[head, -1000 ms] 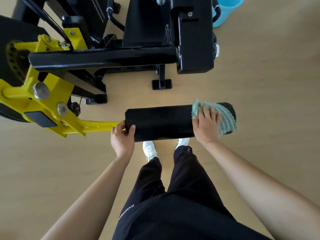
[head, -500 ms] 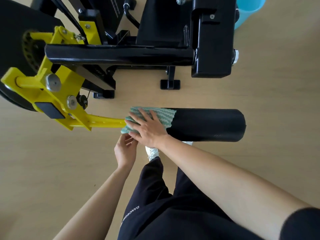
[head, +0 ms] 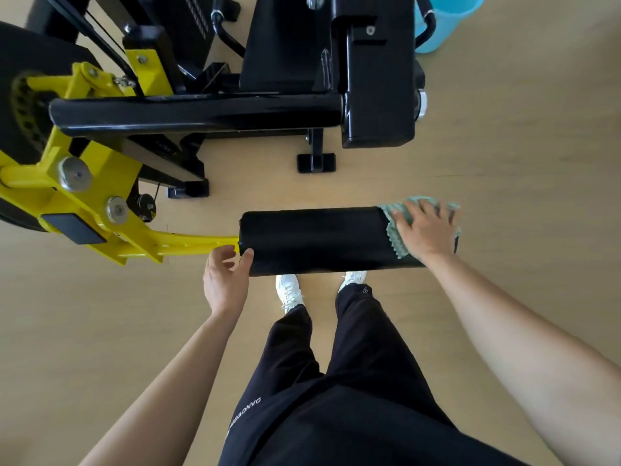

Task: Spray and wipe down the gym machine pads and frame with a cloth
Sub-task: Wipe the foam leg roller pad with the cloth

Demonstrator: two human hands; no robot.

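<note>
The right hand (head: 426, 230) lies flat with its fingers spread, pressing a green patterned cloth (head: 392, 228) onto the right end of the black roller pad (head: 319, 240). The cloth drapes over the top of that end, and its scalloped edge shows to the left of the hand and below it. The hand's far side is motion-blurred.

The left hand (head: 225, 280) grips the pad's opposite end. Its thumb lies on the near face at the left edge, and its fingers curl round the end cap, just where the yellow lever arm (head: 188, 245) enters the pad.

The pad lies horizontally above the wooden floor (head: 504, 146), carried on that yellow arm. The arm runs up and left to a yellow bracket with two large silver bolts (head: 75, 173).

Beyond the pad stands the machine's black frame (head: 195, 112), with a long horizontal bar and a boxy black housing at its right end. A light blue bucket (head: 443, 18) stands on the floor at the frame's far right corner.

Below the pad show the person's white shoes (head: 289, 290) and black trousers (head: 336, 398).
</note>
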